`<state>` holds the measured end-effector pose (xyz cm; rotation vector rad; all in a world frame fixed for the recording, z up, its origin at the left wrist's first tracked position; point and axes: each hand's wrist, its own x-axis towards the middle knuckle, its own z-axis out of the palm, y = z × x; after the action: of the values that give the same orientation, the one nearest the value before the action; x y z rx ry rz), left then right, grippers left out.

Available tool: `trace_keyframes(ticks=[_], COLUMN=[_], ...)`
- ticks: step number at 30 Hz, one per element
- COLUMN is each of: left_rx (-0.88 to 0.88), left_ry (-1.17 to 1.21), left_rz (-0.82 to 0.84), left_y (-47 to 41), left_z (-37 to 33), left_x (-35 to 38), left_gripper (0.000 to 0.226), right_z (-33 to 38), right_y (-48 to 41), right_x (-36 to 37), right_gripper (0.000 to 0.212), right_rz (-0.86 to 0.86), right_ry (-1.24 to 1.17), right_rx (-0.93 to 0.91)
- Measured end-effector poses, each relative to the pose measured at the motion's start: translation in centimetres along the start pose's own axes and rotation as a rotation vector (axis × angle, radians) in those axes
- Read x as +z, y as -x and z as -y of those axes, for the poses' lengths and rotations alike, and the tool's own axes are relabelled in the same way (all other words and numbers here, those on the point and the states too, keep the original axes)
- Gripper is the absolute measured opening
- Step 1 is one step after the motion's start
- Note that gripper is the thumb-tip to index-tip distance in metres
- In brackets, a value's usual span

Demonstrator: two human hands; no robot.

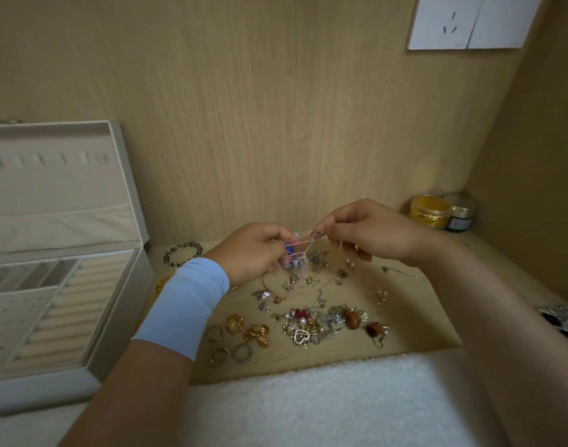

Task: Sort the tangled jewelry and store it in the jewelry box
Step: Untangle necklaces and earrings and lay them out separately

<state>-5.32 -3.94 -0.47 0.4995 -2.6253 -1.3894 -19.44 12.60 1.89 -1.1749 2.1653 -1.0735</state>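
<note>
My left hand (253, 250) and right hand (369, 233) each pinch a thin pink chain tangle (303, 245) with tightly curled fingers, holding it above the pale wooden desk (415, 311). A blue charm (289, 249) hangs by my left fingertips. Below lie round metal rings (215, 333) and a knotted jewelry heap (308, 327). The cream, fabric-lined jewelry box (128, 304) stands open at left.

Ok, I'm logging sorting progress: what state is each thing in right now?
jewelry box: lid up, trays exposed.
pink chain: off the table, tangled, stretched between both hands.
left hand: pinches the chain's charm end.
right hand: pinches its other end.
rings: loose on the table, separate.
tangled heap: unsorted, on the table.
beaded bracelet: flat beside the box.
</note>
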Motion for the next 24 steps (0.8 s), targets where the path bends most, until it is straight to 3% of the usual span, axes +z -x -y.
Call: trace_keyframes(ticks=[9,13,17,20,24], left_rx=[-0.013,-0.001,0.045,0.11,0.11], left_ry=[-0.104,-0.214,0.021,0.218,0.263], left_rz=[0.01,0.029,-0.044,-0.028,-0.015], left_y=[0.0,0.1,-0.2,-0.3,-0.3], left_z=[0.0,-0.2,-0.2,-0.4,-0.2], left_x=[-0.3,0.0,0.8,1.1,0.5], left_gripper=[0.042,0.034,0.012,0.01,0.008], right_z=[-0.2,0.0,0.2,0.4,0.6], right_y=[0.0,0.0,-0.1,-0.1,-0.2], right_x=[0.4,1.1,1.5,1.2,0.8], right_gripper=[0.025,0.021,0.019,0.013,0.021], right_rz=[0.048,0.083,0.113,0.07,-0.02], right_ry=[-0.213,-0.322,-0.365,-0.365,-0.415], right_rx=[0.043,0.034,-0.029,-0.068,-0.1])
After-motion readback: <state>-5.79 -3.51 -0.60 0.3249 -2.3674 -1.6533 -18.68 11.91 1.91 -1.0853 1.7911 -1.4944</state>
